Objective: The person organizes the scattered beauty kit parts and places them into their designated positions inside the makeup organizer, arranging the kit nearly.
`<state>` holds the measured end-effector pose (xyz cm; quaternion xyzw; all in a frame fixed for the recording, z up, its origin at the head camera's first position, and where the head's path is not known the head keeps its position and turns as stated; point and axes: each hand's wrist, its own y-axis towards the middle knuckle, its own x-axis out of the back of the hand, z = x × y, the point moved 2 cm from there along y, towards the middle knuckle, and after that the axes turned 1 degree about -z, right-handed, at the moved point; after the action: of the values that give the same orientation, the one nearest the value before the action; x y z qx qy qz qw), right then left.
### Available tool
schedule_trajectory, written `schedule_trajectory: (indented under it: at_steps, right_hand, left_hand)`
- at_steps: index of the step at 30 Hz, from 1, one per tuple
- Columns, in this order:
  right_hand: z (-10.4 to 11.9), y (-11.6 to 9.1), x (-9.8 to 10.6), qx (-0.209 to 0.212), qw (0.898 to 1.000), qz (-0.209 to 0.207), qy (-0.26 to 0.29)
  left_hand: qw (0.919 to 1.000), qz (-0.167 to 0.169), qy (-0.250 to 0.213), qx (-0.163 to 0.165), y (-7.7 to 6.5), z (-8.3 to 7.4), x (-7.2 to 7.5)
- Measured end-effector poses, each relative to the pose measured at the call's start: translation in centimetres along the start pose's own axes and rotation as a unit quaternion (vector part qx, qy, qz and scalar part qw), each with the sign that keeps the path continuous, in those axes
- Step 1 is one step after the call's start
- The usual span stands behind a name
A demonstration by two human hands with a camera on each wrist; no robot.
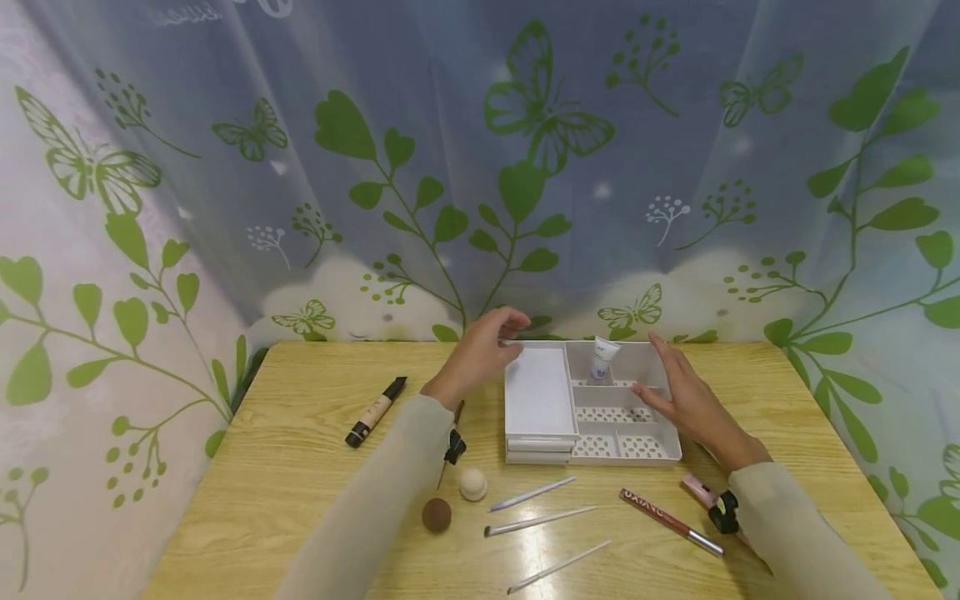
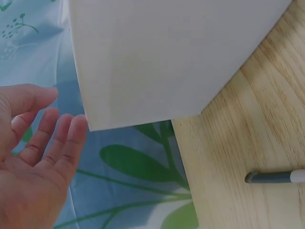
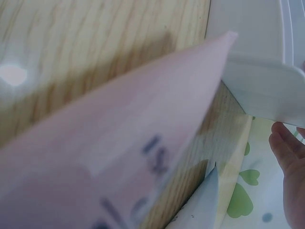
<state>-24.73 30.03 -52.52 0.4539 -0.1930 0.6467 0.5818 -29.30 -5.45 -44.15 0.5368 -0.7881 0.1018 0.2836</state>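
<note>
A white desk organizer stands at the back of the table, stacked drawers on its left and open compartments on its right. A small white tube stands upright in a rear compartment. My left hand is at the organizer's back left corner, fingers loosely bent with nothing in them; in the left wrist view its fingertips are by the edge of the white side wall. My right hand lies along the right wall, thumb reaching over the compartments. The right wrist view shows its fingers at the wall's outer corner.
Left of the organizer lies a black-and-beige tube. In front are a brown round sponge, a cream sponge, several slender brushes and a dark red pencil-like stick. A pink tube lies by my right wrist. A patterned curtain hangs behind.
</note>
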Motion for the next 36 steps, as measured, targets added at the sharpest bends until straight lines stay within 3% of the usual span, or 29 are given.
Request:
schedule_trajectory:
  at_steps: [9,15,36]
  right_hand:
    - [-0.1,0.0,0.0,0.002,1.000,-0.001,-0.002]
    - [-0.2,0.1,-0.1,0.011,1.000,-0.010,-0.002]
    - [-0.2,0.0,-0.1,-0.001,1.000,0.000,0.000]
  left_hand:
    - [0.9998,-0.008,-0.014,0.015,-0.7,1.2,1.2]
    - [0.9995,-0.016,0.001,0.026,-1.3,2.6,2.2]
    - [0.9952,-0.055,0.036,0.073,-4.4,9.4,5.6]
